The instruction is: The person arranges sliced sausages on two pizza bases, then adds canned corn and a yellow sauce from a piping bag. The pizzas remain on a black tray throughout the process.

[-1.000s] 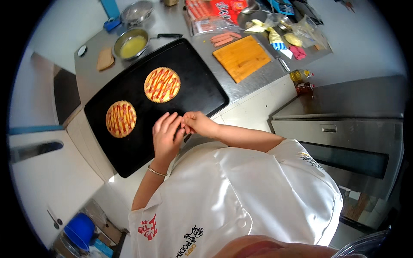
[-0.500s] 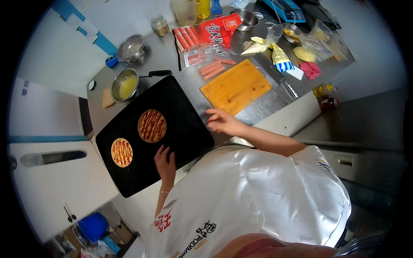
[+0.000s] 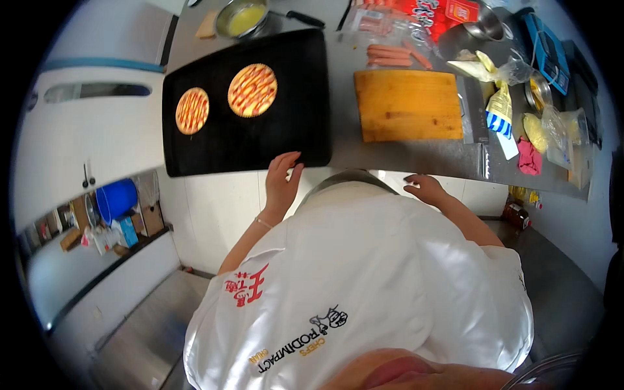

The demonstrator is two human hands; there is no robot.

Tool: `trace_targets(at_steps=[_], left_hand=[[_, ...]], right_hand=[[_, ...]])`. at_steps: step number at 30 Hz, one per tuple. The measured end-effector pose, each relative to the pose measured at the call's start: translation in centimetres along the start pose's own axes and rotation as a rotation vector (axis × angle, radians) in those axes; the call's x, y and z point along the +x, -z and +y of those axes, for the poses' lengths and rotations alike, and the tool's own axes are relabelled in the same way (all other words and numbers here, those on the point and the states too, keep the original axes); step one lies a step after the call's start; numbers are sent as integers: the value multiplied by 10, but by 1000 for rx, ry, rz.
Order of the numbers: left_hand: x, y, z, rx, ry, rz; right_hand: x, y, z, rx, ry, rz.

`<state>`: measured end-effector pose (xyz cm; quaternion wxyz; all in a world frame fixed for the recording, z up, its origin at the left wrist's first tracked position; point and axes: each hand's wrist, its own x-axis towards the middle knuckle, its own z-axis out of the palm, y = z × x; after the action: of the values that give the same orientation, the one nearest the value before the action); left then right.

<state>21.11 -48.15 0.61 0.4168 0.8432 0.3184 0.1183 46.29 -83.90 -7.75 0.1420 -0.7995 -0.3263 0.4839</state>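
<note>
A black baking tray (image 3: 224, 146) lies on the counter at the left. On it rest two round pizzas with red and yellow sauce stripes, a larger pizza (image 3: 253, 90) and a smaller pizza (image 3: 193, 111). My left hand (image 3: 283, 179) is at the tray's front edge, fingers apart and holding nothing; whether its fingertips touch the rim I cannot tell. In front of the counter, below the wooden cutting board (image 3: 409, 104), hovers my right hand (image 3: 426, 188), empty with its fingers loosely apart.
Several sausages (image 3: 389, 55) lie behind the board. A metal bowl of yellow liquid (image 3: 240, 18) and a black-handled knife (image 3: 305, 19) are beyond the tray. At right are a piping bag (image 3: 499, 110), a pink cloth (image 3: 529, 157) and a blue scale (image 3: 545, 52).
The view has turned, so the counter now sits higher and straighter. My right hand has drawn back from between tray and board to the counter's front; my left has shifted to the tray's front edge.
</note>
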Motion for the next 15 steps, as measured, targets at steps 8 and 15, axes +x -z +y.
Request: trace_targets(at_steps=[8,15], left_hand=[[-87,-1,-45,56,-68,-175],[-389,20,-382,154,672,-45]], right_hand=[[66,-77,37,-609,-146,88],[60,-84,-15,-731,-288,191]])
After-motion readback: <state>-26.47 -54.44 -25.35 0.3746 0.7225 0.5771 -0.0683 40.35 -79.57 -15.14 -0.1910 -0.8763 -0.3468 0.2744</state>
